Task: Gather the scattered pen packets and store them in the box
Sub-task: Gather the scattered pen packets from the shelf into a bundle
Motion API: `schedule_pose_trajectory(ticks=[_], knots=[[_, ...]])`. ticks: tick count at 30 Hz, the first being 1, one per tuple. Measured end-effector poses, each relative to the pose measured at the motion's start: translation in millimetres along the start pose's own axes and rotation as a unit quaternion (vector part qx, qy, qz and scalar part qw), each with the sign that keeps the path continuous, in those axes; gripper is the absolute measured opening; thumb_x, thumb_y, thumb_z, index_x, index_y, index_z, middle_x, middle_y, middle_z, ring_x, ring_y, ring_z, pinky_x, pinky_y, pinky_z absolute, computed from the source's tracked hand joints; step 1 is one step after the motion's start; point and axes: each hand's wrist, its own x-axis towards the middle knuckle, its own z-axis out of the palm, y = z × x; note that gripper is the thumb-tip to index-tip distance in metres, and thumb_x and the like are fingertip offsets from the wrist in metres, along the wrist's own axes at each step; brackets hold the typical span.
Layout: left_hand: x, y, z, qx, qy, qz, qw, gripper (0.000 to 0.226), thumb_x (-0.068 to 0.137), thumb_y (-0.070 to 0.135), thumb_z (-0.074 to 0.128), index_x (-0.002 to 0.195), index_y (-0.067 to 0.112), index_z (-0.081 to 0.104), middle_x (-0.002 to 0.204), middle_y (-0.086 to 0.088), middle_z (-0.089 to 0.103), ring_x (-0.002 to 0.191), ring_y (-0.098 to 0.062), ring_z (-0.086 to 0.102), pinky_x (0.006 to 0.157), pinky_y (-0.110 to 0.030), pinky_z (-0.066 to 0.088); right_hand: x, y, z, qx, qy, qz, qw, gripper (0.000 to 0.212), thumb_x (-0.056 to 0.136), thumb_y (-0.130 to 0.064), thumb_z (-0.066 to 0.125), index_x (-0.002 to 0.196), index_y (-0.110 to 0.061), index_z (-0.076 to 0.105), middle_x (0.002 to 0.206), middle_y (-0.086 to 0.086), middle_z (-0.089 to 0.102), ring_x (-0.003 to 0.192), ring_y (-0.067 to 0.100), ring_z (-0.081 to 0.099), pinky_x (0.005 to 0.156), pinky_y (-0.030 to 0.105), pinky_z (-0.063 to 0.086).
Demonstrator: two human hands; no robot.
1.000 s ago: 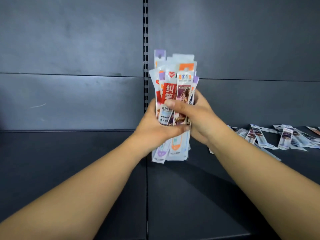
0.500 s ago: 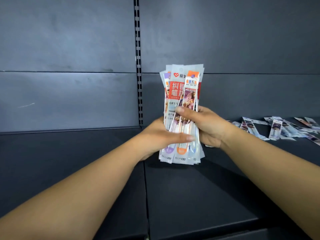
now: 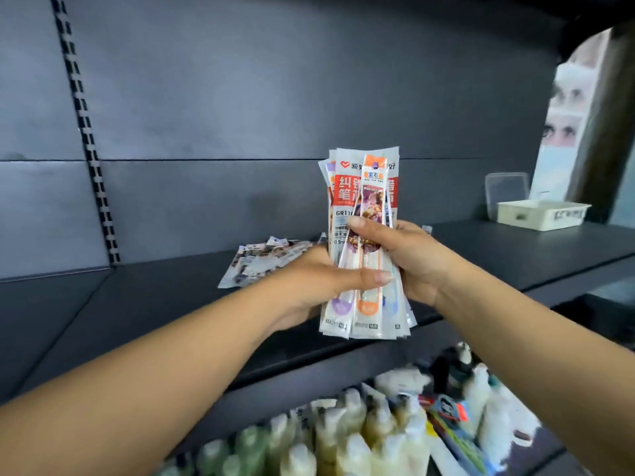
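Observation:
I hold an upright bundle of pen packets (image 3: 366, 187) in front of me, over the dark shelf (image 3: 165, 304). My left hand (image 3: 319, 280) grips the bundle's lower half, thumb across the front. My right hand (image 3: 409, 259) grips it from the right, thumb on the front packet. More scattered pen packets (image 3: 261, 261) lie on the shelf behind my left hand. A white box (image 3: 541, 214) stands at the shelf's far right, with its clear lid (image 3: 507, 192) leaning behind it.
A dark panelled back wall (image 3: 275, 97) with a slotted upright (image 3: 86, 139) closes the shelf. On the lower shelf stand several pale bottles (image 3: 360, 434) and coloured packets (image 3: 450, 412). A poster (image 3: 567, 108) shows past the right end.
The view has swung to the right and down: the box and the lower shelf came into sight. The scattered packets shifted from right of the bundle to left. Both hands keep their hold.

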Motion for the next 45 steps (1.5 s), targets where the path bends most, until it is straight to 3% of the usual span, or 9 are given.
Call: schedule_pose_trajectory(ticks=[7,13,19,23,30,34,37,42,45], knots=[[102,-4,163,-0.154,0.010,-0.059,0.986,0.014,0.077,0.004,0.065,0.088,0.012,0.066,0.069,-0.006,0.073,0.059,-0.019,0.069,0.061,-0.038,0.058,-53,-45,-164,-0.004,0.064,0.014,0.998,0.014,0.080,-0.016,0.062,0.091,-0.008,0.065,0.074,0.007,0.073,0.062,0.019,0.070,0.057,0.031,0.059],[168,-4,237,-0.139,-0.008,-0.082,0.987,0.027,0.075,0.008,0.069,0.101,0.007,0.063,0.075,-0.008,0.072,0.056,-0.018,0.068,0.058,-0.039,0.057,-65,-69,-260,0.029,0.072,0.039,0.996,0.022,0.082,-0.033,0.058,0.078,-0.013,0.067,0.065,0.004,0.073,0.057,0.017,0.070,0.058,0.029,0.059],[240,-12,268,-0.146,-0.013,-0.070,0.987,0.005,0.076,0.013,0.068,0.081,0.012,0.067,0.063,-0.004,0.073,0.052,-0.017,0.068,0.053,-0.035,0.057,-28,-70,-336,0.011,0.124,0.032,0.992,0.032,0.081,-0.039,0.062,0.094,-0.011,0.067,0.087,0.008,0.072,0.070,0.022,0.069,0.069,0.034,0.059],[296,-25,276,-0.128,0.087,-0.045,0.987,0.039,0.073,0.023,0.073,0.108,0.010,0.060,0.088,-0.010,0.073,0.065,-0.021,0.070,0.058,-0.040,0.059,16,-62,-382,0.020,0.121,0.037,0.992,0.039,0.082,-0.040,0.060,0.105,-0.008,0.065,0.092,0.010,0.071,0.074,0.023,0.070,0.066,0.032,0.059],[408,-51,253,-0.103,0.177,-0.066,0.977,0.044,0.079,0.035,0.066,0.113,0.009,0.058,0.100,-0.013,0.071,0.085,-0.028,0.070,0.078,-0.046,0.056,124,-52,-455,-0.030,0.108,0.104,0.988,0.030,0.084,-0.039,0.058,0.083,-0.009,0.065,0.065,0.004,0.073,0.056,0.018,0.069,0.054,0.028,0.056],[467,-77,249,0.003,0.215,-0.088,0.973,0.044,0.083,0.044,0.057,0.112,0.011,0.060,0.103,-0.009,0.071,0.089,-0.024,0.068,0.080,-0.031,0.053,171,-40,-491,-0.126,0.119,0.144,0.974,0.031,0.081,-0.038,0.062,0.084,-0.007,0.064,0.075,0.007,0.071,0.060,0.021,0.067,0.061,0.031,0.055],[494,-93,247,0.106,0.226,-0.122,0.961,0.070,0.072,0.068,0.041,0.116,0.015,0.057,0.114,-0.007,0.066,0.105,-0.028,0.060,0.094,-0.034,0.045,189,-33,-514,-0.178,0.108,0.188,0.960,0.037,0.080,-0.044,0.061,0.085,-0.007,0.062,0.066,0.005,0.071,0.053,0.018,0.067,0.057,0.028,0.054],[512,-107,245,0.361,0.236,-0.194,0.881,0.066,0.090,0.058,0.014,0.123,0.010,0.046,0.133,-0.009,0.051,0.128,-0.030,0.035,0.100,-0.038,0.024,203,-16,-543,-0.274,0.110,0.189,0.937,0.050,0.071,-0.055,0.065,0.083,-0.007,0.063,0.087,0.012,0.072,0.079,0.029,0.069,0.085,0.043,0.053],[515,-110,247,0.404,0.244,-0.218,0.854,0.064,0.092,0.054,0.014,0.126,0.009,0.044,0.138,-0.010,0.045,0.131,-0.029,0.030,0.101,-0.039,0.022,205,-9,-549,-0.360,0.116,0.177,0.909,0.059,0.070,-0.064,0.060,0.084,-0.007,0.061,0.072,0.002,0.066,0.067,0.019,0.063,0.065,0.029,0.051]])
